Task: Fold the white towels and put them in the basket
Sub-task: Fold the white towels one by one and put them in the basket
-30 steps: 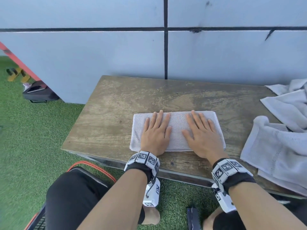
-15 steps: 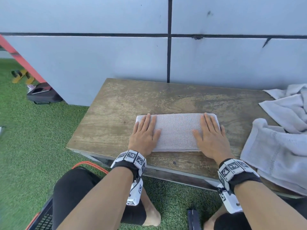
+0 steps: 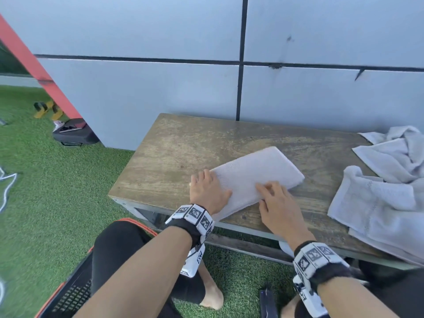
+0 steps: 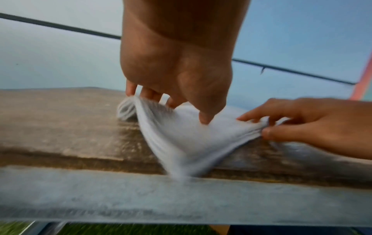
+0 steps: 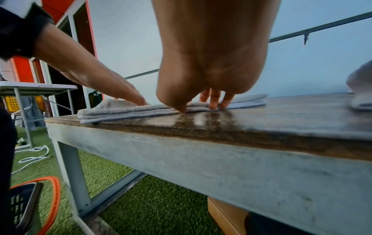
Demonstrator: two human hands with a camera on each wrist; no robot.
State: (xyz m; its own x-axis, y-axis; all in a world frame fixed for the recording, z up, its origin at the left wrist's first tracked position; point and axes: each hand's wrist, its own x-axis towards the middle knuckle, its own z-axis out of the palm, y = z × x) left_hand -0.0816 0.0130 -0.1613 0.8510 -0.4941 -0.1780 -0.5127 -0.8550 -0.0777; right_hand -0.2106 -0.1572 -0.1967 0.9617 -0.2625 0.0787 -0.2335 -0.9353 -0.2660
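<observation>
Both hands' fingers pinch the folded towel (image 3: 254,177), its long axis slanting from near-left to far-right.

My surface (image 3: 174,157) is a worn wooden top on a grey metal frame, set against a pale panelled wall. At its centre lies a folded white towel (image 3: 257,173), turned at an angle, one corner reaching the near edge. At three o'clock a heap of unfolded white towels (image 3: 378,198) drapes over the near edge.
</observation>
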